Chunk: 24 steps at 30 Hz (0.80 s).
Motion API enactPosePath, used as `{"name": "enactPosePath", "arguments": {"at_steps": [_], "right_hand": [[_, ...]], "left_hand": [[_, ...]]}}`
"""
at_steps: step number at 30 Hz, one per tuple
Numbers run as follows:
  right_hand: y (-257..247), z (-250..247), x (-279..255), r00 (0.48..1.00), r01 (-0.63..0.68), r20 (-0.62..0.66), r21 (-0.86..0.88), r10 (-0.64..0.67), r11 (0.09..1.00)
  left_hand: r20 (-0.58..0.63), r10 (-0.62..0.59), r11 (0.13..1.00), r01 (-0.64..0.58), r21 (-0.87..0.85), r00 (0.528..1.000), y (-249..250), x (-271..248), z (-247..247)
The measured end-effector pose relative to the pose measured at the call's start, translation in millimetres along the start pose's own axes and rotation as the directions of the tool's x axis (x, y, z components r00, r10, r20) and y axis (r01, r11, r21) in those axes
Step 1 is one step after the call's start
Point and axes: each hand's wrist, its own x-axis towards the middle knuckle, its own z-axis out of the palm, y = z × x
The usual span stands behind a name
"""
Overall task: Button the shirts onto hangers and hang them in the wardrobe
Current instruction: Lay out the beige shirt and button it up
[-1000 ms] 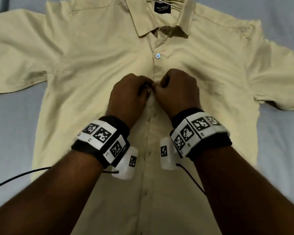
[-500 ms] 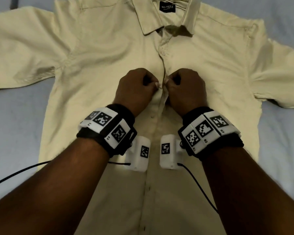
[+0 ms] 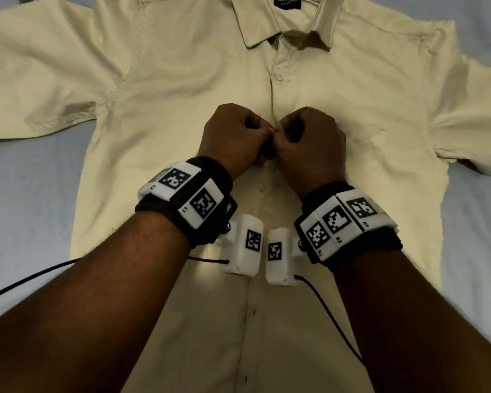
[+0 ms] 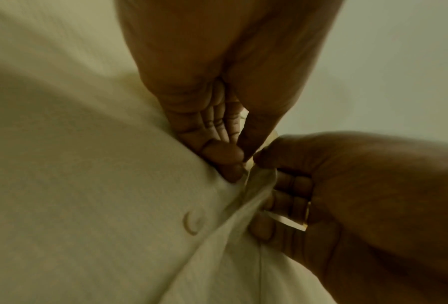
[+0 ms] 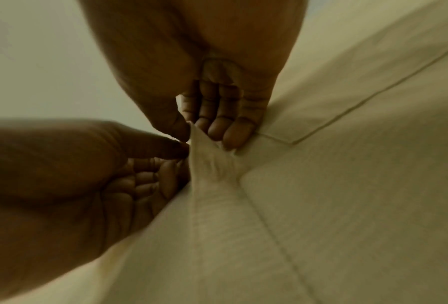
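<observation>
A pale yellow shirt [image 3: 182, 109] lies flat and face up, its collar with a black label at the top. One button [image 3: 279, 77] below the collar is fastened. My left hand [image 3: 262, 134] and right hand [image 3: 281, 136] meet at the front placket below it, knuckles up, fingers curled. In the left wrist view my left hand [image 4: 239, 158] pinches the left edge of the cloth, with a loose button [image 4: 193, 223] lower on that panel. In the right wrist view my right hand [image 5: 199, 133] pinches a raised fold of the placket [image 5: 209, 164]. No hanger shows.
The shirt rests on a grey-blue bedsheet [image 3: 26, 208] that shows on both sides. Both sleeves spread outward. Black cables [image 3: 332, 316] from the wrist cameras trail over the lower shirt. A chest pocket seam [image 5: 347, 111] lies beside my right hand.
Both hands stay at the same spot on the placket, working the cloth between their fingertips. The head view has shifted a little, so the collar sits nearer the top edge.
</observation>
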Motion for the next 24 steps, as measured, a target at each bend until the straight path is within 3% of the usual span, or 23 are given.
{"name": "enactPosePath", "arguments": {"at_steps": [8, 17, 20, 24], "right_hand": [[8.0, 4.5, 1.1, 0.999, 0.002, -0.035, 0.059, 0.0, 0.998], [1.4, 0.1, -8.8, 0.999, 0.037, -0.023, 0.129, -0.034, 0.991], [2.3, 0.2, -8.6, 0.999, 0.037, -0.002, 0.135, -0.037, 0.99], [3.2, -3.5, 1.7, 0.997, -0.067, 0.048, 0.169, 0.06, 0.983]], "left_hand": [[0.082, -0.062, 0.99, 0.072, -0.122, 0.995, -0.8, 2.4, -4.2], [0.024, -0.125, 0.961, 0.127, -0.244, 0.992, 1.5, 3.1, -1.7], [0.07, -0.088, 0.982, 0.098, -0.164, 0.994, 0.3, 4.2, -2.9], [0.062, -0.091, 0.986, 0.099, -0.131, 0.994, -2.4, 6.0, -4.2]]}}
